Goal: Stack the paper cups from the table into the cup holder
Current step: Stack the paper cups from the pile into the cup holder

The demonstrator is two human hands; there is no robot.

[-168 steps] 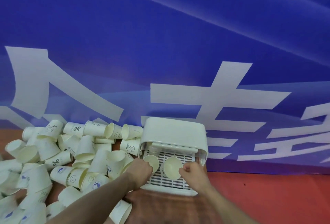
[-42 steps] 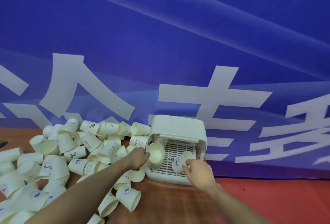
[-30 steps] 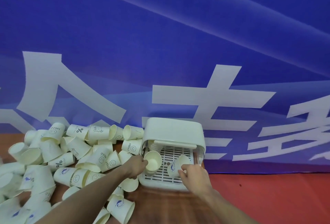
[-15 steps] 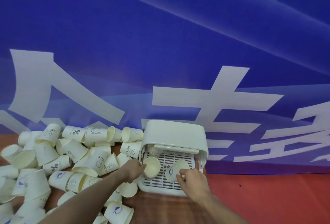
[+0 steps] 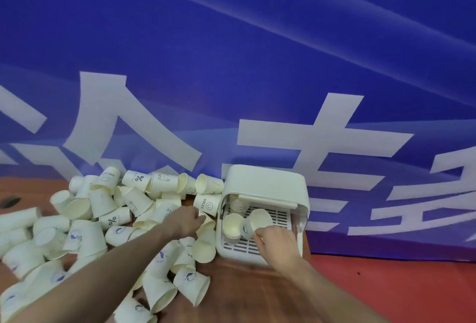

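A white cup holder (image 5: 265,186) with a slatted floor stands against the blue banner. Inside it, a short stack of paper cups (image 5: 233,226) lies at the front left, and another stack (image 5: 238,203) lies further back. My right hand (image 5: 277,244) grips a tilted paper cup (image 5: 257,222) over the slats, just right of the front stack. My left hand (image 5: 186,222) is outside the holder, reaching into the pile of loose cups (image 5: 103,219), its fingers closing on a cup (image 5: 207,221) beside the holder's left wall.
Loose paper cups cover the wooden table (image 5: 244,291) from the holder to the left edge, several lying under my left forearm. A blue banner (image 5: 231,65) with white characters hangs right behind everything. A red surface (image 5: 399,291) lies to the right.
My left hand has let go of the cup it put on the front stack and moved left out of the holder into the pile. My right hand still holds its cup.
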